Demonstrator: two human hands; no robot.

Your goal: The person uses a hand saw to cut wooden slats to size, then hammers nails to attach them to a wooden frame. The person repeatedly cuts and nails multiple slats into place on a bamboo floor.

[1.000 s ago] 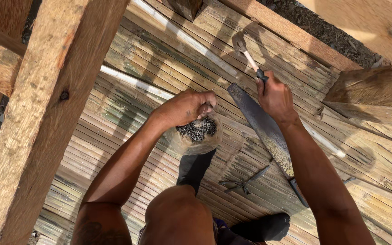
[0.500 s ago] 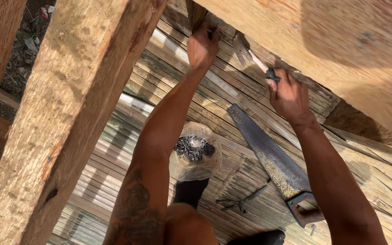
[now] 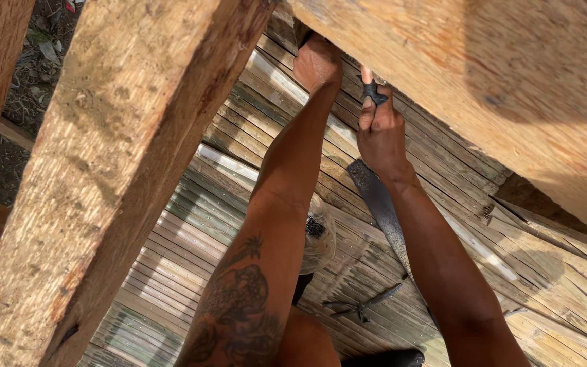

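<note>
1. The left hand (image 3: 317, 62) has risen from the bag of nails (image 3: 317, 234) to the underside of the upper beam (image 3: 484, 75); what its closed fingers pinch, I cannot tell.
2. The right hand (image 3: 378, 132) has followed, gripping a dark tool handle (image 3: 373, 92) just beside it.
3. Both arms stretch upward; a saw (image 3: 378, 204) lies on the bamboo floor (image 3: 239, 177).

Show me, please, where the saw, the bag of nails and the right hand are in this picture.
saw (image 3: 378, 204), head view, on the flat blade below the wrist.
bag of nails (image 3: 317, 238), head view, on the clear bag beside the left forearm.
right hand (image 3: 380, 132), head view, on the back of the hand.
</note>
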